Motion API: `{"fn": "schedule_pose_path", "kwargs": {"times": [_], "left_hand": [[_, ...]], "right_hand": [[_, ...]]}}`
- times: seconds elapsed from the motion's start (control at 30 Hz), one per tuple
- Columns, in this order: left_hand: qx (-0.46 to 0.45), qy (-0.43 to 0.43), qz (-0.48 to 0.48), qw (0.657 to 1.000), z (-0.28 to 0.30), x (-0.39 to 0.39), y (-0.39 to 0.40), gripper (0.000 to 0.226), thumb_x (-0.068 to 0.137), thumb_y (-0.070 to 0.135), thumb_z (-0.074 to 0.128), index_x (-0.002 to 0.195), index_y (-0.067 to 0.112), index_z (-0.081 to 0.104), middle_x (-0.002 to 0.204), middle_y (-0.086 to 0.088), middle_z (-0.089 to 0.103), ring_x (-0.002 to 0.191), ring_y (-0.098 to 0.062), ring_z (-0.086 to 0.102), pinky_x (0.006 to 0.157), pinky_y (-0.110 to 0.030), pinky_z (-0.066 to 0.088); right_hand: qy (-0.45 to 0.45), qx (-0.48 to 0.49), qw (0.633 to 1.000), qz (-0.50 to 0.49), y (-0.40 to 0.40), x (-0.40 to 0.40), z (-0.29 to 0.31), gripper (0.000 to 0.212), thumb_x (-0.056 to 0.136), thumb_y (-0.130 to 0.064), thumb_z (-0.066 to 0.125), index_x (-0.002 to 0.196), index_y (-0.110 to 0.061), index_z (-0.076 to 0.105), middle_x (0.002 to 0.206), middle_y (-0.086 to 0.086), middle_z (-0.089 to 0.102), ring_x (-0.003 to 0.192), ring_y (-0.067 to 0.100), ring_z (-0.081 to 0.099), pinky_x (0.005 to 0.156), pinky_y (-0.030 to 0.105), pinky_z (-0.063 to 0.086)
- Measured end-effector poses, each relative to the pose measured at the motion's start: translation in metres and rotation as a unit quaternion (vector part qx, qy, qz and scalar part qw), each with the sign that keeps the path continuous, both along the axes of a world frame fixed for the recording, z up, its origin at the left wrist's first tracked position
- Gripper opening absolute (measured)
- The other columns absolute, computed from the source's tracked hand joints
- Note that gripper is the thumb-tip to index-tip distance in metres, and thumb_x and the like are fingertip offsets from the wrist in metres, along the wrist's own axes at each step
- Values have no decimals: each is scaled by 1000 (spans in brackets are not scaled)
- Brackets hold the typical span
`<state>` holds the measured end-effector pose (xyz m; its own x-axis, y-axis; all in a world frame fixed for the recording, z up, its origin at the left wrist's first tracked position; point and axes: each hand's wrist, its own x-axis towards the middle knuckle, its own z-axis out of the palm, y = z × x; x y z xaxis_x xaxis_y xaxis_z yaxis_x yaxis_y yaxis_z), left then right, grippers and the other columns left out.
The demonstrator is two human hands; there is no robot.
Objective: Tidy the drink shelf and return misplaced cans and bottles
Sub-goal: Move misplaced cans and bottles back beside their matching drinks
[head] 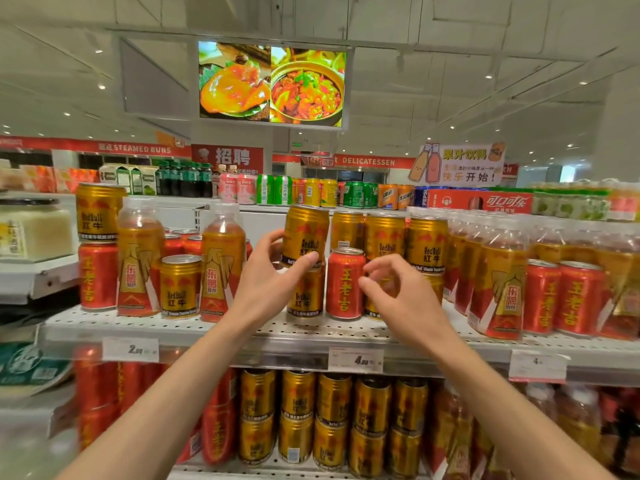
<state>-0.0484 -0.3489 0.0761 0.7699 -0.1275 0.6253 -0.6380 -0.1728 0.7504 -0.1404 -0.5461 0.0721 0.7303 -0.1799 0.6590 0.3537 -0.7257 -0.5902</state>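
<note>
At the far left of the shelf [194, 329] a gold can [99, 212] stands stacked on a red can [98, 276]; beside them stands an amber bottle [139, 258], then a lone gold can [180, 287] at the front edge, then a second amber bottle [222, 263], with more red cans behind them.

My left hand [273, 282] comes next; its fingers and thumb are wrapped round the lower part of a gold can I hold [304, 235], which sits tilted slightly atop another gold can on the shelf [306, 295]; I cannot tell whether the two are fully touching.

Just right of that stands a misplaced red can [345, 284], upright among the gold ones; my right hand [398, 292] is just beside it, fingers loosely curled and apart, holding nothing, the thumb tip close to the can's side, though whether it touches I cannot tell.

Behind my right hand runs a row of stacked gold cans [405, 237]; further right stand wrapped packs of amber bottles [502, 282] and two more red cans [562, 297] between them.

Below, price tags [356, 359] hang along the shelf edge; a lower shelf holds more gold cans [332, 420].
</note>
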Motion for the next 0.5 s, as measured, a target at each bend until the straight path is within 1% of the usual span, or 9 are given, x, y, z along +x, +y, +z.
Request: {"fn": "schedule_pose_path", "kwargs": {"times": [0.03, 0.13, 0.17, 0.2, 0.27, 0.33, 0.4, 0.47, 0.5], "left_hand": [[-5, 5, 2, 1000, 1, 5, -3, 63, 86, 46, 76, 140, 27, 50, 120, 12, 63, 110, -3, 61, 84, -20, 49], [-18, 16, 2, 1000, 3, 14, -11, 60, 89, 42, 75, 141, 25, 47, 106, 25, 55, 102, 6, 56, 79, -15, 46], [-20, 19, 1, 1000, 3, 16, -13, 60, 90, 41, 74, 141, 25, 47, 104, 28, 53, 100, 7, 56, 81, -17, 46], [-21, 23, -2, 999, 2, 19, -15, 61, 90, 41, 74, 142, 25, 46, 105, 26, 53, 103, 3, 57, 85, -20, 47], [-19, 31, -7, 999, 0, 23, -16, 63, 90, 41, 74, 144, 25, 45, 112, 17, 56, 111, -8, 58, 91, -27, 48], [-15, 39, -11, 999, -3, 25, -17, 65, 90, 42, 74, 145, 24, 43, 116, 12, 55, 114, -11, 57, 89, -27, 48], [-11, 44, -14, 999, -4, 27, -18, 66, 90, 42, 74, 145, 24, 42, 117, 11, 56, 111, -11, 60, 84, -22, 48], [-4, 41, -10, 999, -5, 28, -17, 66, 90, 43, 73, 145, 25, 42, 118, 11, 56, 103, -3, 60, 75, -15, 46], [-3, 39, -7, 999, -5, 28, -17, 65, 90, 43, 73, 145, 25, 42, 117, 12, 56, 100, 1, 59, 74, -14, 45]], "right_hand": [[9, -20, 1000, -14, -4, 2, -10, 9, 94, -29, 67, 102, -27, 62, 92, -12, 65, 82, 5, 64, 68, 19, 52], [52, -32, 998, -24, -13, 7, -37, 3, 93, -29, 68, 94, -29, 65, 86, -11, 67, 80, 4, 63, 71, 23, 54], [61, -31, 997, -32, -15, 8, -44, 3, 92, -29, 68, 92, -30, 65, 84, -12, 67, 79, 3, 63, 71, 23, 54], [64, -29, 997, -38, -17, 9, -48, 5, 92, -29, 69, 89, -31, 66, 83, -12, 68, 77, 3, 63, 70, 23, 54], [64, -25, 997, -39, -19, 10, -50, 7, 90, -29, 70, 85, -32, 67, 81, -13, 69, 76, 3, 63, 69, 23, 54], [66, -24, 997, -34, -20, 11, -50, 6, 89, -31, 71, 84, -33, 67, 81, -12, 69, 76, 4, 63, 69, 23, 55], [67, -24, 997, -31, -22, 13, -50, 5, 89, -32, 71, 85, -33, 67, 82, -13, 69, 77, 5, 64, 70, 24, 55], [67, -25, 997, -32, -22, 13, -51, 5, 89, -34, 71, 85, -34, 67, 82, -14, 69, 77, 5, 64, 70, 24, 55], [66, -25, 997, -32, -23, 13, -52, 5, 89, -34, 71, 85, -34, 67, 81, -14, 69, 76, 5, 63, 69, 24, 55]]}}
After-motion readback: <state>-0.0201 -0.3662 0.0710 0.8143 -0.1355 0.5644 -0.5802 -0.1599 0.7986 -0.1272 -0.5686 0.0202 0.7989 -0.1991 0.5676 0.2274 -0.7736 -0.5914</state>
